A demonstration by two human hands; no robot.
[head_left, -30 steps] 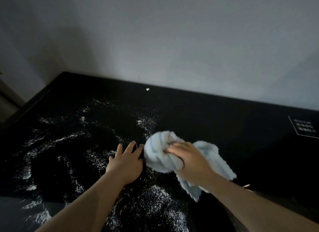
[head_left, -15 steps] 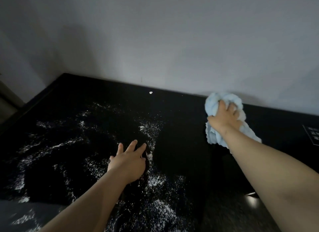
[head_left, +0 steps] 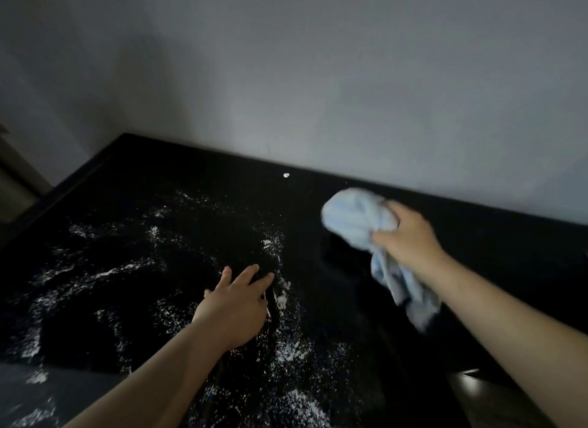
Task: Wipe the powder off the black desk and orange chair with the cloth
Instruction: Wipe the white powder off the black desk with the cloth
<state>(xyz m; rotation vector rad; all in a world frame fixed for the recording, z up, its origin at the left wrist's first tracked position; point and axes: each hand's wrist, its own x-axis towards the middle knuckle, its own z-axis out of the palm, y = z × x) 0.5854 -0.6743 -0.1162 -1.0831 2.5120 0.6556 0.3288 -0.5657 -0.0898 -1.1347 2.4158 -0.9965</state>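
The right hand [head_left: 410,236] is closed around a bunched pale blue cloth [head_left: 356,219], and a loose end of it hangs down under the wrist. The cloth is over the far right part of the black tabletop [head_left: 477,252], near the wall [head_left: 318,77]; it looks blurred, and I cannot tell if it touches the surface. The left hand [head_left: 235,303] lies flat on the tabletop with the fingers spread and holds nothing.

The right part of the tabletop looks dark and clean, so I judge that side is mostly done. White powder [head_left: 286,348] covers the left and middle part in streaks and patches, also around the left hand and at the near edge. One small white lump [head_left: 286,175] sits alone close to the wall. So most of the desk is left to wipe. The orange chair is not in view, and its state cannot be judged.
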